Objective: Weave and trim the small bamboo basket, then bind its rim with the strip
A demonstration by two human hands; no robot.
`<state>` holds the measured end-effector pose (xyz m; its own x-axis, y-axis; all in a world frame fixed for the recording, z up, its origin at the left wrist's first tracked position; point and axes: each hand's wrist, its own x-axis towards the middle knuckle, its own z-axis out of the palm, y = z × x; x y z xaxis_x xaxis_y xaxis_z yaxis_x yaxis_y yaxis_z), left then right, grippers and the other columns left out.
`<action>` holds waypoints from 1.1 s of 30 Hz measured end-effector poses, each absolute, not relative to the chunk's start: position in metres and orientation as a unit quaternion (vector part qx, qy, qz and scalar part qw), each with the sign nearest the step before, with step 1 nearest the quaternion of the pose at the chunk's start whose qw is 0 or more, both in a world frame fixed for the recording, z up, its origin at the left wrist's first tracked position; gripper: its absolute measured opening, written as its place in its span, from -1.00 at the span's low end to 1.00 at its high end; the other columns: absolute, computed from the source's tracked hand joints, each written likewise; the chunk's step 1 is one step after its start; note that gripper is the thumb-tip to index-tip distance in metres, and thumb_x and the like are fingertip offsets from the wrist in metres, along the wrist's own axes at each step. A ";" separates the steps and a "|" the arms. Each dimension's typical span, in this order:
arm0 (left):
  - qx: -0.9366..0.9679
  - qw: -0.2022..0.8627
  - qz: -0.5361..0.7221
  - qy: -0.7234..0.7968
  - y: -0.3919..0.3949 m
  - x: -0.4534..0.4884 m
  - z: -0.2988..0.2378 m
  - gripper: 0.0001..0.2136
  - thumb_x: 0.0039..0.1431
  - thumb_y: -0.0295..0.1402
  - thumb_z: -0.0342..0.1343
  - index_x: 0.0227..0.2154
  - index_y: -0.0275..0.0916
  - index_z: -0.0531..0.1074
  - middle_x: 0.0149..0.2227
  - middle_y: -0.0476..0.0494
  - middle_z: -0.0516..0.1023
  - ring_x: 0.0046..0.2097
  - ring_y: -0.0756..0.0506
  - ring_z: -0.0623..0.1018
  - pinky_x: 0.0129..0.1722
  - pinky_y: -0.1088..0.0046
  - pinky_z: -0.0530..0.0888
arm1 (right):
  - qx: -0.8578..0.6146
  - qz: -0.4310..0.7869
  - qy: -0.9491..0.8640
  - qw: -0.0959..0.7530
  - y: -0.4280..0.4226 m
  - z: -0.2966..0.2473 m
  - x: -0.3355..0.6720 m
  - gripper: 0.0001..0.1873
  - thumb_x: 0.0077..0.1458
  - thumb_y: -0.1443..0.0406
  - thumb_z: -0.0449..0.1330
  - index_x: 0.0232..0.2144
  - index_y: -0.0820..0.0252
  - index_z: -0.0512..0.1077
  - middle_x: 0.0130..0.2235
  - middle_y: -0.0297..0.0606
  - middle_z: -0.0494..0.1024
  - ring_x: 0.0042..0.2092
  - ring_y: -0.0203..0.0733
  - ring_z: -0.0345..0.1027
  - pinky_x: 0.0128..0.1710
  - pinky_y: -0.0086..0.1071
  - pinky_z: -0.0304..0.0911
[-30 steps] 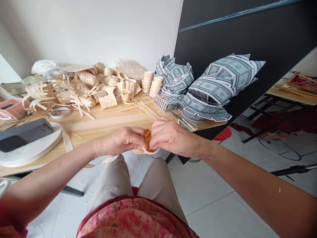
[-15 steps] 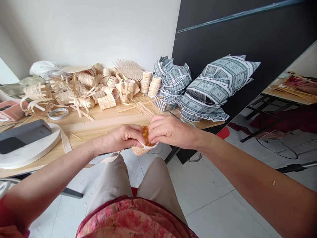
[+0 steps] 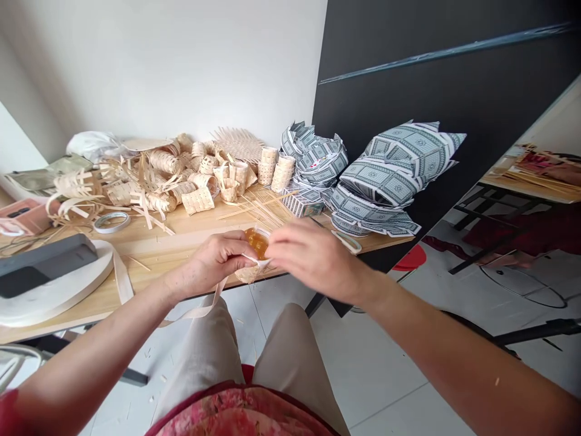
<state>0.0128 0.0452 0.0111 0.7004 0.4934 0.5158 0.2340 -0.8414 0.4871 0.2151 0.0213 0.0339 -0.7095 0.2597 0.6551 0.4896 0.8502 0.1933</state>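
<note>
A small woven basket [image 3: 249, 274] with an orange-amber lining [image 3: 256, 241] sits between my two hands, just over the front edge of the wooden table [image 3: 149, 242]. My left hand [image 3: 216, 260] is closed on its left side, thumb and fingers pinching the rim. My right hand [image 3: 313, 257] is slightly blurred, with fingertips pinched at the basket's right rim. A pale flat strip [image 3: 200, 309] hangs from under my left hand toward my lap.
A heap of small woven baskets and loose strips [image 3: 172, 175] covers the table's back. Folded patterned paper pieces [image 3: 390, 175] are piled at the right. A tape roll [image 3: 111, 222], a big coil of strip [image 3: 59, 284] bearing a dark case [image 3: 40, 260], and scissors [image 3: 345, 239] lie nearby.
Both hands have risen with the little basket toward the table edge. My right hand has opened off the top, so more of the orange lining shows.
</note>
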 end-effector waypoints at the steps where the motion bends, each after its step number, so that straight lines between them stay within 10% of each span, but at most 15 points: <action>1: 0.899 0.193 0.336 0.206 0.046 0.013 0.010 -0.79 0.17 -0.34 0.02 -0.43 -0.35 0.48 -0.46 -0.08 0.42 -0.41 0.05 0.43 -0.41 0.60 0.35 | -0.198 -0.196 -0.910 0.308 0.018 0.029 0.212 -0.78 0.15 0.42 0.05 -0.47 0.31 0.46 -0.43 -0.23 0.44 -0.35 -0.28 0.19 -0.33 -0.43 0.14; 12: 0.888 0.160 0.369 0.224 0.045 0.021 -0.003 -0.75 0.19 -0.31 -0.02 -0.45 -0.34 0.48 -0.48 -0.10 0.42 -0.42 0.03 0.45 -0.43 0.56 0.38 | -0.071 -0.241 -0.916 0.313 -0.008 0.014 0.188 -0.75 0.08 0.49 0.05 -0.59 0.24 0.37 -0.52 -0.36 0.37 -0.42 -0.30 0.12 -0.41 -0.39 0.07; 25: 0.820 -0.164 0.466 0.287 0.026 0.022 -0.027 -0.84 0.14 -0.57 -0.01 -0.30 -0.26 0.43 -0.47 -0.02 0.37 -0.46 0.07 0.41 -0.50 0.65 0.34 | -0.336 0.302 -0.679 0.578 -0.025 -0.039 0.188 -0.85 0.21 0.34 -0.05 -0.20 0.10 0.28 -0.51 -0.42 0.32 -0.47 -0.37 0.21 -0.44 -0.48 0.17; 33: 0.782 -0.209 0.487 0.330 0.022 0.022 -0.045 -0.80 0.11 -0.60 0.01 -0.27 -0.23 0.42 -0.46 -0.02 0.38 -0.46 0.07 0.42 -0.51 0.65 0.31 | -0.292 0.557 -0.369 0.684 -0.022 -0.053 0.205 -0.77 -0.08 0.13 0.28 -0.50 0.14 0.37 -0.65 -0.46 0.20 -0.62 -0.42 0.07 -0.66 -0.54 -0.04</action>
